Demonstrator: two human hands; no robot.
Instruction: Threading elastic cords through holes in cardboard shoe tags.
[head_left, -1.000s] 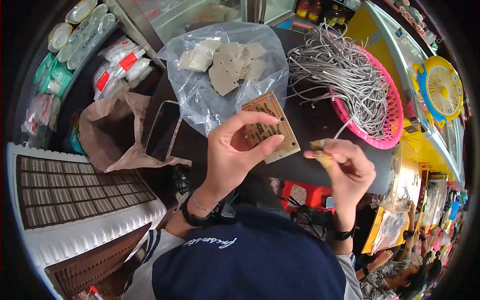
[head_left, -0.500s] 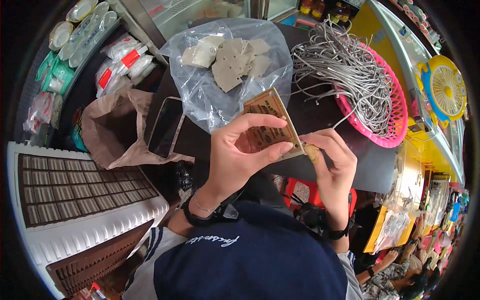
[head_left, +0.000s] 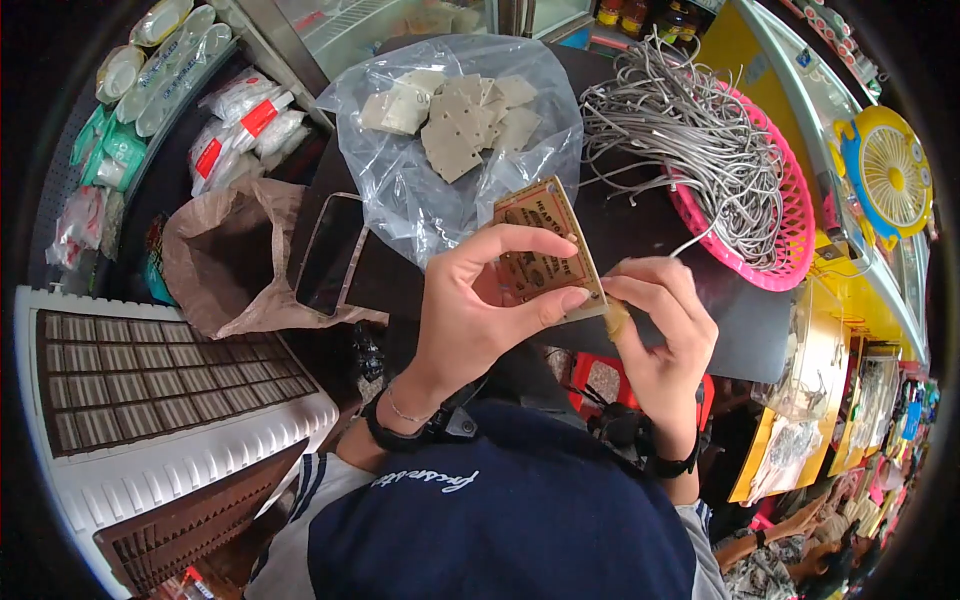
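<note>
My left hand point(head_left: 480, 285) grips a small stack of brown printed cards point(head_left: 540, 215) by its sides, thumb in front and fingers curled round it. Small holes show along the cards' edges. At the stack's lower right corner my right hand point(head_left: 665, 320) is closed in a pinch, with a yellowish cover point(head_left: 617, 322) on its thumb. A grey cord point(head_left: 690, 243) runs from the basket to behind these fingers; its tip is hidden. Beyond the hands, a clear plastic bag point(head_left: 400, 190) lies spread out with several grey-beige cards point(head_left: 455, 140) on it.
A pink basket point(head_left: 800, 235) heaped with grey cords point(head_left: 690, 130) stands at the right of the dark table point(head_left: 740, 335). To the left are a phone point(head_left: 332, 255) and an open brown bag point(head_left: 235, 260). A yellow-and-blue fan point(head_left: 890, 175) stands far right; a white crate point(head_left: 190, 480) is near left.
My right hand has shifted slightly at the card corner, and its fingers have curled more. The cards have tilted a little; my left hand keeps its grip.
</note>
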